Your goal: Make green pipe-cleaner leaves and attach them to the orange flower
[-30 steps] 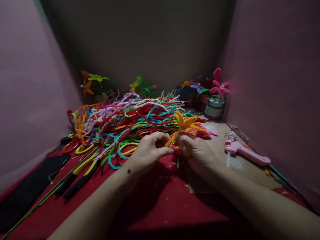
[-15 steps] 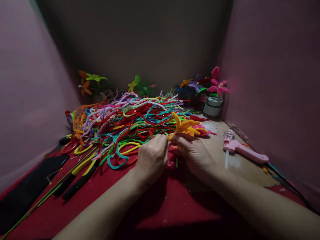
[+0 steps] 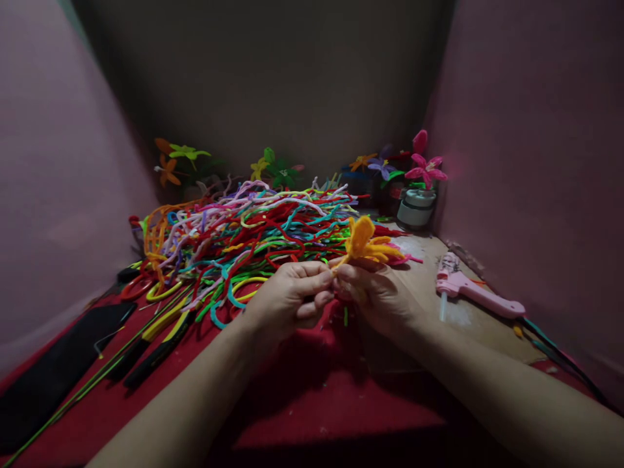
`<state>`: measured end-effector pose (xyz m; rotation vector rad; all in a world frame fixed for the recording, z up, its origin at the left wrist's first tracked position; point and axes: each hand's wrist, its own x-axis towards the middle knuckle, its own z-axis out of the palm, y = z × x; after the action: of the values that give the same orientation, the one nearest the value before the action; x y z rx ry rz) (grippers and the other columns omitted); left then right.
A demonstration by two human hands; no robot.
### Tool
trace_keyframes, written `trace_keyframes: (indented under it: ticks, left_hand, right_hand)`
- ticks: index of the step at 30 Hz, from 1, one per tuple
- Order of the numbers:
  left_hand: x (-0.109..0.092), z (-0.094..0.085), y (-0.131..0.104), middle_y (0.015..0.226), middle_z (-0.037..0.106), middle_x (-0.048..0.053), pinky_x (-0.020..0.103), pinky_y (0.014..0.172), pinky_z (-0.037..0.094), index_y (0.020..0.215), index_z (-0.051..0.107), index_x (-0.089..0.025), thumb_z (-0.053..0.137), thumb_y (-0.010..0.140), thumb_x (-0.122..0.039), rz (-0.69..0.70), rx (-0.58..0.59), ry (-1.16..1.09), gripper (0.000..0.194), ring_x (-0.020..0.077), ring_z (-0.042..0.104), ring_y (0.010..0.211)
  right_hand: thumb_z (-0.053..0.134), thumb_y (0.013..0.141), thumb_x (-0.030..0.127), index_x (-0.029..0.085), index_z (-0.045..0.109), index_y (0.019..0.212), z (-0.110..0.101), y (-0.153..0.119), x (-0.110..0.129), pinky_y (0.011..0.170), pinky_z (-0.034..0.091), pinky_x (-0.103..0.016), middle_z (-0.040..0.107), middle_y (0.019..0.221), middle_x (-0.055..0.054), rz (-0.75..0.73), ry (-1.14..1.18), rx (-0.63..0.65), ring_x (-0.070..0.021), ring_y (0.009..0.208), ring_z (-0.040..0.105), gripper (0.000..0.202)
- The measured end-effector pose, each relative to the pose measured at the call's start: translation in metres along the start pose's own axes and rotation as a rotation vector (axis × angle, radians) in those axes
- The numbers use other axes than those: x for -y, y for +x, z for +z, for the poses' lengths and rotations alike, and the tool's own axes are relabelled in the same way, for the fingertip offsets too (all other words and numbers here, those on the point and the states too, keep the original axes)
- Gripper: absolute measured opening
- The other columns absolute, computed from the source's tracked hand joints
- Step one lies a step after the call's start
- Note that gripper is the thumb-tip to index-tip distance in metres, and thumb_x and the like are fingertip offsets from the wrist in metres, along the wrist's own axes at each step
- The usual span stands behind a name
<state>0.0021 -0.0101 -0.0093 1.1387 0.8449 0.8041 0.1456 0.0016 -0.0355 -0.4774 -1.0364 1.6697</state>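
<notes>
Head view: orange flower just 3 o'clock of centre, left hand and right hand both pinched closed at its base. Slack pinch could let petals splay; straying right forearm could bump glue gun, 4 o'clock.

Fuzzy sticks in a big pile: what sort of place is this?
Probably a small craft corner: it has a heap of fuzzy sticks, a glue gun and a pink flower.

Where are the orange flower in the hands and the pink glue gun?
Orange flower (image 3: 363, 244), head view: the point lies on its petals.
Pink glue gun (image 3: 468, 290), head view: the point lies on its handle, near the body.
</notes>
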Motion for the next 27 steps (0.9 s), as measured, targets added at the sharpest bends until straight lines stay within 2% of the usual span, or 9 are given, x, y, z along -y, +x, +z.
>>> trace_keyframes:
  ticks: [2, 4, 6, 9, 12, 16, 19, 22, 27]
  left_hand:
    - [-0.002, -0.004, -0.001, 0.047, 0.033, -0.009, 0.015, 0.03, 0.02, 0.073, 0.053, -0.015, 0.053, 0.077, -0.036, -0.067, 0.144, -0.062, 0.021, -0.0003, 0.011, 0.03]
    - [-0.002, -0.004, -0.001, 0.049, 0.035, -0.008, 0.016, 0.032, 0.023, 0.075, 0.053, -0.015, 0.049, 0.079, -0.037, -0.025, 0.129, 0.061, 0.023, 0.0005, 0.015, 0.031]
    - [0.002, -0.002, -0.001, 0.054, 0.042, -0.005, 0.017, 0.037, 0.027, 0.078, 0.054, -0.015, 0.048, 0.08, -0.035, 0.159, -0.062, 0.376, 0.021, 0.0031, 0.029, 0.037]
    - [0.014, 0.002, 0.002, 0.068, 0.054, 0.001, 0.021, 0.054, 0.037, 0.083, 0.056, -0.017, 0.048, 0.08, -0.027, 0.562, -0.36, 0.91, 0.014, 0.0093, 0.048, 0.058]
    - [0.021, 0.004, 0.003, 0.067, 0.053, 0.0, 0.022, 0.059, 0.037, 0.078, 0.056, -0.017, 0.042, 0.083, -0.023, 0.697, -0.429, 1.088, 0.016, 0.0097, 0.047, 0.06]
    - [0.014, 0.005, 0.002, 0.054, 0.042, -0.004, 0.019, 0.045, 0.031, 0.071, 0.054, -0.016, 0.046, 0.082, -0.026, 0.451, -0.376, 0.733, 0.016, 0.006, 0.036, 0.046]
    - [0.006, 0.005, 0.0, 0.049, 0.037, -0.007, 0.016, 0.035, 0.021, 0.069, 0.05, -0.016, 0.05, 0.079, -0.029, 0.221, -0.204, 0.298, 0.016, 0.003, 0.025, 0.036]
    - [0.003, 0.002, -0.002, 0.048, 0.037, -0.008, 0.014, 0.032, 0.016, 0.071, 0.048, -0.017, 0.053, 0.079, -0.029, 0.095, -0.029, -0.025, 0.015, 0.001, 0.018, 0.033]
    - [0.002, -0.004, -0.003, 0.049, 0.029, -0.01, 0.014, 0.031, 0.02, 0.076, 0.052, -0.016, 0.05, 0.08, -0.03, -0.009, 0.206, -0.141, 0.015, 0.0007, 0.01, 0.033]
  right_hand:
    - [0.064, 0.066, 0.018, 0.019, 0.065, 0.071, 0.0, 0.0, 0.001, 0.067, 0.042, -0.029, 0.059, 0.067, 0.001, -0.019, -0.004, 0.025, -0.0127, 0.064, 0.051, 0.005]
    - [0.064, 0.067, 0.018, 0.019, 0.065, 0.072, 0.0, 0.0, 0.001, 0.069, 0.041, -0.03, 0.058, 0.068, 0.001, -0.061, -0.028, -0.009, -0.0129, 0.064, 0.05, 0.005]
    - [0.065, 0.067, 0.021, 0.019, 0.064, 0.072, -0.001, 0.001, 0.001, 0.067, 0.041, -0.03, 0.057, 0.067, 0.001, -0.094, -0.052, -0.077, -0.013, 0.063, 0.05, 0.005]
    - [0.067, 0.067, 0.024, 0.021, 0.064, 0.073, -0.003, 0.001, 0.0, 0.066, 0.04, -0.03, 0.057, 0.067, 0.002, -0.102, -0.098, -0.134, -0.0131, 0.063, 0.049, 0.007]
    - [0.066, 0.069, 0.027, 0.022, 0.065, 0.073, -0.002, -0.001, 0.001, 0.07, 0.04, -0.03, 0.059, 0.071, 0.001, -0.139, -0.184, -0.122, -0.0134, 0.065, 0.05, 0.007]
    - [0.068, 0.067, 0.024, 0.021, 0.066, 0.076, -0.001, -0.001, 0.005, 0.076, 0.04, -0.032, 0.063, 0.079, -0.001, -0.151, -0.254, -0.085, -0.0159, 0.075, 0.053, 0.009]
    - [0.065, 0.07, 0.024, 0.02, 0.067, 0.08, -0.002, -0.001, 0.005, 0.077, 0.041, -0.033, 0.063, 0.081, -0.002, -0.085, -0.206, -0.049, -0.0168, 0.077, 0.054, 0.011]
    - [0.064, 0.071, 0.023, 0.021, 0.068, 0.082, -0.003, 0.0, 0.005, 0.076, 0.041, -0.033, 0.063, 0.075, -0.001, -0.074, -0.15, -0.023, -0.016, 0.075, 0.055, 0.013]
    - [0.064, 0.068, 0.022, 0.023, 0.069, 0.081, -0.003, 0.0, 0.004, 0.07, 0.041, -0.032, 0.061, 0.066, 0.001, -0.073, -0.107, 0.031, -0.0144, 0.064, 0.054, 0.013]
